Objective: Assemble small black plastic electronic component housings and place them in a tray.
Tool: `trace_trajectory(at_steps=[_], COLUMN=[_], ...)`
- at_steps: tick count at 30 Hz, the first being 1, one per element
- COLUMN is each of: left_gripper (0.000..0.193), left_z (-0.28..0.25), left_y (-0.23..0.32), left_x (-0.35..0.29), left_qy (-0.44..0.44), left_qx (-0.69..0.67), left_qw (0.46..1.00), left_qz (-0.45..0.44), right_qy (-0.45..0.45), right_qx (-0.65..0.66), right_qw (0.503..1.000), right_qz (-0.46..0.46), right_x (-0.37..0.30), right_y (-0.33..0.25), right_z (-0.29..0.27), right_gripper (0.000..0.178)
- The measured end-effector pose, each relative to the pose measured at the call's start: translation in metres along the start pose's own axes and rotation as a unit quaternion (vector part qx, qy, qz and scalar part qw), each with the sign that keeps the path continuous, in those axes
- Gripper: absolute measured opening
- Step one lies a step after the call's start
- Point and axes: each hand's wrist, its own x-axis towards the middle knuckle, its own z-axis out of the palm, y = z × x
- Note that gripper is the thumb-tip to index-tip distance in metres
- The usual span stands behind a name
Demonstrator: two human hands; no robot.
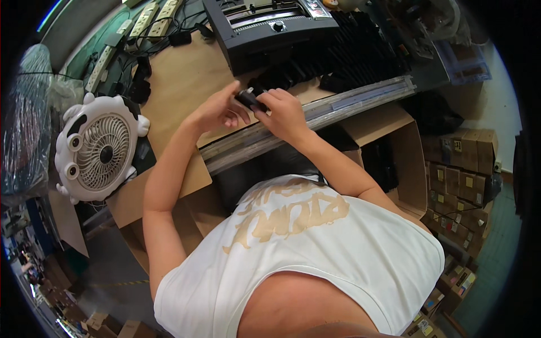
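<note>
Small black object (245,98) between two hands, over the worktop (174,79);
I see the right hand (286,115) grasping it with its fingers (275,97); the left hand (217,111) is beside it, fingers curved; its grip I cannot tell.

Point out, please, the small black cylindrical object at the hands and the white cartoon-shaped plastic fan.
Small black cylindrical object (247,99): head view, on its dark side.
White cartoon-shaped plastic fan (106,154): head view, on the dark hub of its grille.

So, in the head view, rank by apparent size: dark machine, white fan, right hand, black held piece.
1. Dark machine and white fan: too close to rank
2. Right hand
3. Black held piece
</note>
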Motion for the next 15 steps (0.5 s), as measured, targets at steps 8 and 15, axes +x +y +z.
trace_trajectory(at_steps=[8, 15], left_gripper=[0.024, 0.039], left_z=[0.012, 0.033], left_y=[-0.03, -0.034], left_x=[-0.002, 0.021], left_qy=[0.209, 0.193], left_qx=[0.322, 0.424], left_qw=[0.91, 0.861], left_qz=[0.159, 0.203], right_qy=[-0.018, 0.039], right_qx=[-0.092, -0.104], right_qw=[0.989, 0.994], right_qz=[0.111, 0.011], right_x=[0.01, 0.007], right_y=[0.004, 0.007], right_z=[0.017, 0.002], right_gripper=[0.017, 0.021])
